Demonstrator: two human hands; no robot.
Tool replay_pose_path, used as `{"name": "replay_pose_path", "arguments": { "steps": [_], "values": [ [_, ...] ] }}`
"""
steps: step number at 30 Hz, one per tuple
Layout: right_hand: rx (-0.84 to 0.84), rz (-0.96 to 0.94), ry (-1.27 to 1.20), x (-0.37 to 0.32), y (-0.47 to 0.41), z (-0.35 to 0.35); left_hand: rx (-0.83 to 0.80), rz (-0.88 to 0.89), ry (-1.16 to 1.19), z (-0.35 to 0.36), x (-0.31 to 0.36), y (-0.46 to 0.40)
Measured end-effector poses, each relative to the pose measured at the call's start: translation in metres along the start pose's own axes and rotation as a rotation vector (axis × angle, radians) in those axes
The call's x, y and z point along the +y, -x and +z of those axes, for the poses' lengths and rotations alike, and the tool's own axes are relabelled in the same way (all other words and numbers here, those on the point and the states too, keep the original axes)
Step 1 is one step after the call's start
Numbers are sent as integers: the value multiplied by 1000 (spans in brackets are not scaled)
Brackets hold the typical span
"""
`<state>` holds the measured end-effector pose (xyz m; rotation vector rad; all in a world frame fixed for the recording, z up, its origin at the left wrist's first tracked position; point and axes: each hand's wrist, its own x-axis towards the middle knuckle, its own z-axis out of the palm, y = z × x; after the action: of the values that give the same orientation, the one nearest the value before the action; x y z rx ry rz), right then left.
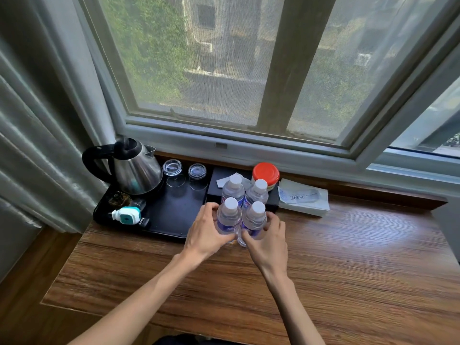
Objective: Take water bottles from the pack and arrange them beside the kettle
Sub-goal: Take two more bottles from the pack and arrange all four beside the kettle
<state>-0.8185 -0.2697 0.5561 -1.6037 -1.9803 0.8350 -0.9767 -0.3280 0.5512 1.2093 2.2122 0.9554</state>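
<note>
Now both hands, left hand (207, 232) & right hand (267, 239), clasp four bottles (227, 217) (tight cluster, right of kettle (135, 168)); uneven squeeze could topple one.

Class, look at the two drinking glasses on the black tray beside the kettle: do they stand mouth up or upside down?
Upside down. Each of the glasses shows its thick base on top, its rim down on the tray.

Wood-grain table (348, 257) set against a pale-framed window (249, 143) with mesh screen, grey pleated curtain (37, 120) at left, daylight outside on green foliage and a building, wooden floor (20, 282) lower left.
</note>
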Motion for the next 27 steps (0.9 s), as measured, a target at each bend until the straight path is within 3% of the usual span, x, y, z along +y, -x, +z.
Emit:
{"name": "replay_pose_path", "arguments": {
  "steps": [5, 20, 27],
  "values": [
    [-140, 38, -68, 23, 1, 20, -111, -24, 89, 16, -22, 1],
    [-102, 50, -331, 44, -12, 41, -7, -98, 294, 37, -30, -1],
    [-65, -23, -419, 1, 5, 57, 147, -103, 345, -2, -52, 10]
  ]
}}
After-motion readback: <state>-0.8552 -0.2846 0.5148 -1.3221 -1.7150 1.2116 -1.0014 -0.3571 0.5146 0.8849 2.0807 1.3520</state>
